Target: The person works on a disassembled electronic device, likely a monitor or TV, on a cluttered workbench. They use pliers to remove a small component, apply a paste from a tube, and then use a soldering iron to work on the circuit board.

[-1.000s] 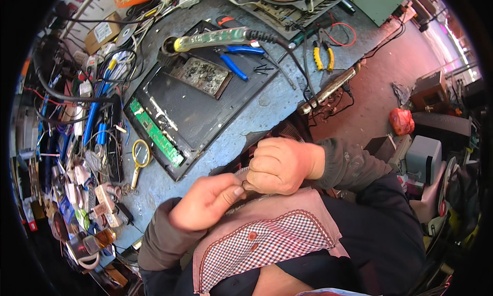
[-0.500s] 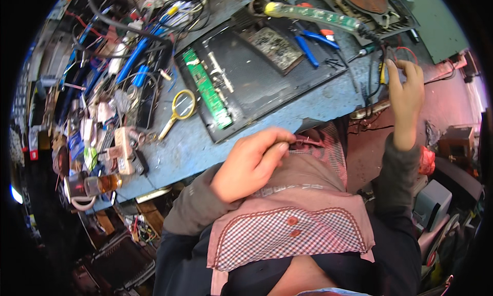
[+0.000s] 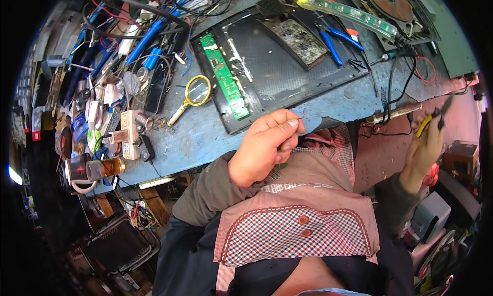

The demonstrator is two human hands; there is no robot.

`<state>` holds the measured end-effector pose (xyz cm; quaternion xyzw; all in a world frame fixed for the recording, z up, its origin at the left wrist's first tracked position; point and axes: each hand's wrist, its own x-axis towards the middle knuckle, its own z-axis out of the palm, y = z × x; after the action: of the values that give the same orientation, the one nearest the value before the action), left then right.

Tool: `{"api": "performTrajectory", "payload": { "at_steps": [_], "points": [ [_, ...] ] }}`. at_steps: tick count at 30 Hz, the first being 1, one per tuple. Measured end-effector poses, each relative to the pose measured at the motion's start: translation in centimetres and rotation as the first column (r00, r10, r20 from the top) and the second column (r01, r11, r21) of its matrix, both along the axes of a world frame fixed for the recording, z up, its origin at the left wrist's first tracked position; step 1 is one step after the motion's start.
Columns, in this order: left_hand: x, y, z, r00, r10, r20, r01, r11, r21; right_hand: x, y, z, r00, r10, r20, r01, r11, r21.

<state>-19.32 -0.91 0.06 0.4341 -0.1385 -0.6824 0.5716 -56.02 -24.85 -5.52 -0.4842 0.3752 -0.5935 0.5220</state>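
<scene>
Above my lap at the bench edge, my left hand (image 3: 270,147) is closed, thumb pressed to forefinger. A thin dark wire-like piece (image 3: 303,116) pokes out of that pinch; the rest of it is hidden in the fingers. Off the bench to the right, my right hand (image 3: 425,148) is raised and wrapped round a yellow-and-black hand tool (image 3: 424,126). Its dark end points up and away; blur hides its exact kind. Nearest my left hand on the bench lies a long green circuit board (image 3: 226,80) on a black panel (image 3: 275,98).
A yellow-rimmed magnifying glass (image 3: 197,91) lies left of the panel. Blue-handled pliers (image 3: 331,48), a dark tray of residue (image 3: 297,42) and a clear-handled cabled tool (image 3: 354,20) rest farther back. A glass of brown liquid (image 3: 110,167) stands near the left edge. Loose cables (image 3: 398,98) hang at right.
My right hand has lifted the yellow-and-black tool from the bench's right side and moved right and nearer. My left hand has risen slightly, its pinch turned upward. The whole view has shifted a little.
</scene>
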Motion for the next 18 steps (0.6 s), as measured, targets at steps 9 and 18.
{"api": "performTrajectory", "payload": {
  "at_steps": [9,18],
  "points": [
    [-1.5,-4.3,0.2,0.937,-0.256,-0.238,0.264,0.964,0.005,7.9,13.2,-0.8,0.708,0.564,-0.425,-0.578,0.809,0.109],
    [-2.2,-5.4,0.5,0.908,-0.322,-0.267,0.333,0.943,-0.006,8.4,11.9,-1.6,0.718,0.565,-0.406,-0.626,0.780,-0.021]
  ]
}}
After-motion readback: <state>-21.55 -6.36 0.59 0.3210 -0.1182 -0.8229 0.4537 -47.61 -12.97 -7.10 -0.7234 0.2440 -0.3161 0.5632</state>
